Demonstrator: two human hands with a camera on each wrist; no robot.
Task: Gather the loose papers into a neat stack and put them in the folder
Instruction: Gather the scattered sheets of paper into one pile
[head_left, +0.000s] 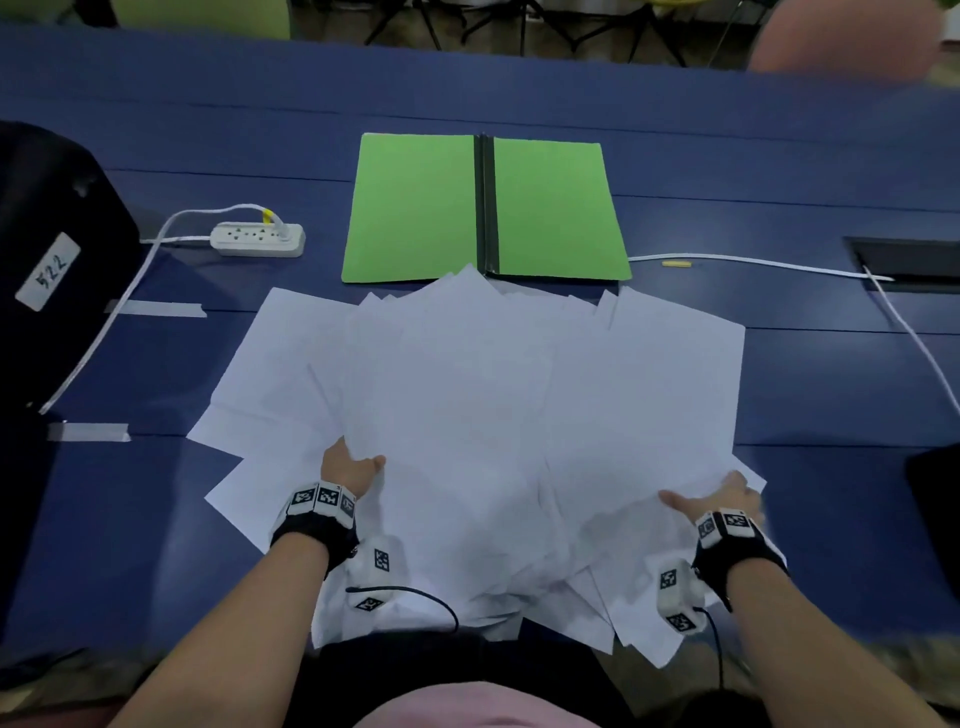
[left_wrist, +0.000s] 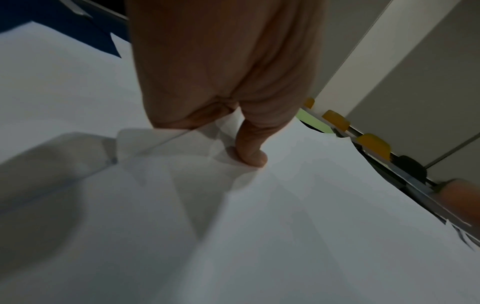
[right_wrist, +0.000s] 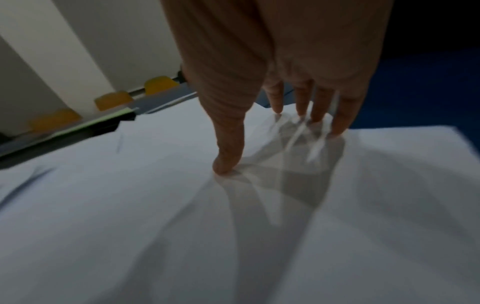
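White papers fanned wide on blue table, between both hands. Left hand pinches left edge; right hand flat, fingers slipped among right-side sheets. Green folder open just beyond.

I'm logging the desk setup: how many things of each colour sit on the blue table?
Green: 1, the open folder
White: 2, the power strip and the spread of loose papers, sheets uncountable
Grey: 2 tape strips
Total: 5
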